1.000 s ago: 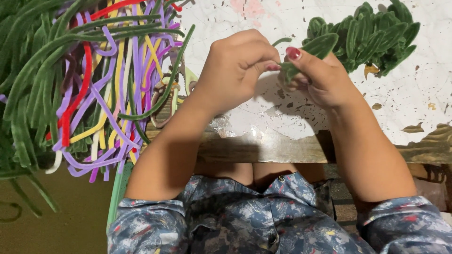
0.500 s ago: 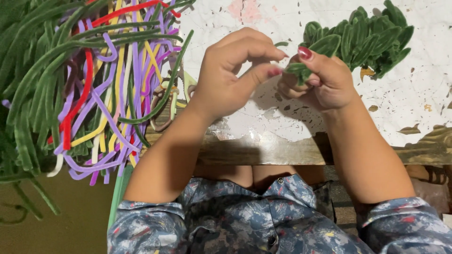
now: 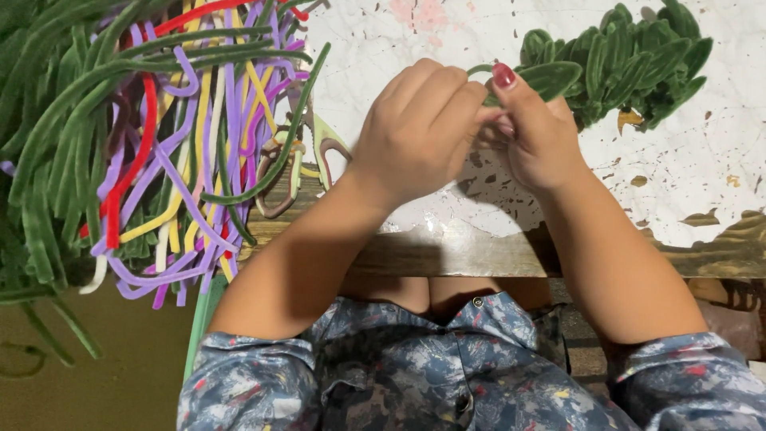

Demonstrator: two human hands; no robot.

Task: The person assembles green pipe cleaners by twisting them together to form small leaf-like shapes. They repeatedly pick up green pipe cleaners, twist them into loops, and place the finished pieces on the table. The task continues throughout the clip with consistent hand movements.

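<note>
Both hands meet over the worn white table (image 3: pixel 702 199). The left hand (image 3: pixel 415 136) and right hand (image 3: pixel 535 132) pinch a green pipe-cleaner leaf (image 3: pixel 550 77) between fingertips, just before the pile of finished leaves (image 3: pixel 638 56). Since a moment ago, the hands have drawn closer together.
</note>
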